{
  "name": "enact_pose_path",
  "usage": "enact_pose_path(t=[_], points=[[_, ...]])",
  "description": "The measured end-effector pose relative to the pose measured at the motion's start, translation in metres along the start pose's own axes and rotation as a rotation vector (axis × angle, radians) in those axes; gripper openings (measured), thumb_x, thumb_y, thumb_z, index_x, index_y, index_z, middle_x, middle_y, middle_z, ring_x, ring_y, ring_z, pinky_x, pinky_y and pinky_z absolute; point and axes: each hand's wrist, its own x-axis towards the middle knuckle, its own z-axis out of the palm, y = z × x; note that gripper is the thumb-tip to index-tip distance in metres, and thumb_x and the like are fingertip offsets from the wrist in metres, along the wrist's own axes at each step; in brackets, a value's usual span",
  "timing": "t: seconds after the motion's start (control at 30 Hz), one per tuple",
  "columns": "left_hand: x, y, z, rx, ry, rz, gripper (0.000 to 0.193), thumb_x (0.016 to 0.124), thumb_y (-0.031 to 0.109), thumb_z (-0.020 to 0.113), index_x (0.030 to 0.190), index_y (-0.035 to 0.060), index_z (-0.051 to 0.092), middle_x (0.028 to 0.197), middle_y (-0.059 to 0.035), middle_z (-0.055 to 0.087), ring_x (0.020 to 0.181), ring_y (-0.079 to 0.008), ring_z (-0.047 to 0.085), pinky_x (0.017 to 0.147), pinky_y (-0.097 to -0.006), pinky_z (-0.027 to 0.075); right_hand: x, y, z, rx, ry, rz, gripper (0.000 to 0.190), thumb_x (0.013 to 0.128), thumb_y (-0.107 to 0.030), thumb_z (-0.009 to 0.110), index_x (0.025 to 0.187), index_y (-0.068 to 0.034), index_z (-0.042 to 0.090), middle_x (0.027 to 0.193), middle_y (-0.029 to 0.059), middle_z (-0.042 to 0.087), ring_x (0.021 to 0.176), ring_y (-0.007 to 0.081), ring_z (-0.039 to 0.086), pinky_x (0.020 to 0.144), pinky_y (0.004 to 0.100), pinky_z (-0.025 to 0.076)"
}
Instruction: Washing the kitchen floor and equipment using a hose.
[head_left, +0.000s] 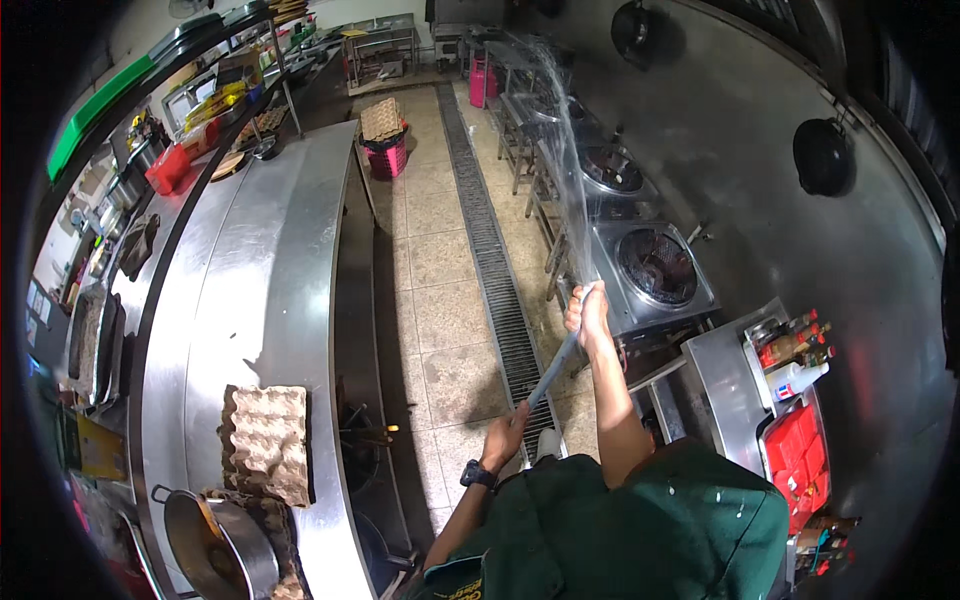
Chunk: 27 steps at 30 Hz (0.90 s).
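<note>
A grey hose (555, 369) runs up between my two hands. Near its outlet, my right hand (589, 311) is closed around it, and a spray of water (571, 180) leaves from there toward the far burners. My left hand (507, 435), with a dark watch on the wrist, grips the hose lower down, close to my body. Beyond my right hand stands a steel gas range with a round burner (658, 265). Another burner (613, 169) lies behind it, partly seen through the water. The hose below my left hand is hidden.
A slotted floor drain (491, 274) runs along the tiled aisle. On the left, a steel counter (289, 225) carries egg trays (268, 442) and a metal pot (217, 547). Woks (821, 156) hang on the right wall. Bottles (795, 349) and red containers (799, 450) stand at right; a pink basket (387, 156) stands ahead.
</note>
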Motion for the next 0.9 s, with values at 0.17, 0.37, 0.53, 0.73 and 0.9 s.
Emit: enact_pose_path(t=[0.17, 0.37, 0.53, 0.73, 0.9], points=[[-0.003, -0.003, 0.013, -0.097, 0.076, 0.027, 0.070, 0.083, 0.061, 0.037, 0.070, -0.0033, 0.060, 0.055, -0.0167, 0.051, 0.058, -0.0214, 0.053, 0.058, -0.0377, 0.041, 0.014, 0.004, -0.002, -0.010, 0.002, 0.098, 0.039, 0.084, -0.048, 0.028, 0.069, -0.014, 0.037, 0.044, -0.0050, 0.023, 0.031, 0.0084, 0.020, 0.030, 0.0257, 0.016], [0.014, -0.004, 0.035, -0.106, 0.082, 0.026, 0.068, 0.085, 0.059, 0.037, 0.056, -0.0020, 0.044, 0.049, -0.0105, 0.039, 0.050, -0.0175, 0.040, 0.050, -0.0373, 0.034, 0.028, -0.001, -0.007, 0.022, 0.085, 0.101, 0.042, 0.088, -0.049, 0.026, 0.068, -0.014, 0.037, 0.046, -0.0045, 0.023, 0.032, 0.0075, 0.019, 0.030, 0.0247, 0.015], [0.045, 0.017, 0.057, -0.091, 0.181, 0.130, 0.059, 0.090, 0.049, 0.037, 0.055, 0.0011, 0.044, 0.050, -0.0027, 0.039, 0.050, -0.0109, 0.037, 0.048, -0.0296, 0.033, 0.048, -0.027, -0.022, 0.065, 0.021, 0.051, 0.031, 0.083, -0.039, 0.032, 0.064, -0.015, 0.036, 0.046, -0.0040, 0.023, 0.032, 0.0083, 0.019, 0.029, 0.0253, 0.015], [0.086, 0.036, 0.086, -0.013, 0.172, 0.151, 0.058, 0.090, 0.045, 0.039, 0.055, 0.0003, 0.048, 0.048, -0.0042, 0.041, 0.049, -0.0121, 0.040, 0.049, -0.0299, 0.036, 0.093, -0.058, -0.050, 0.046, 0.008, 0.041, 0.034, 0.084, -0.041, 0.030, 0.065, -0.013, 0.036, 0.046, -0.0021, 0.026, 0.031, 0.0095, 0.023, 0.028, 0.0264, 0.018], [0.110, 0.074, 0.103, 0.076, 0.246, 0.164, 0.059, 0.087, 0.051, 0.040, 0.061, 0.0000, 0.055, 0.050, -0.0123, 0.048, 0.049, -0.0214, 0.048, 0.051, -0.0342, 0.039, 0.129, -0.091, -0.073, 0.118, -0.036, 0.080, 0.036, 0.085, -0.043, 0.030, 0.065, -0.014, 0.036, 0.045, -0.0023, 0.028, 0.030, 0.0097, 0.022, 0.028, 0.0256, 0.018]])
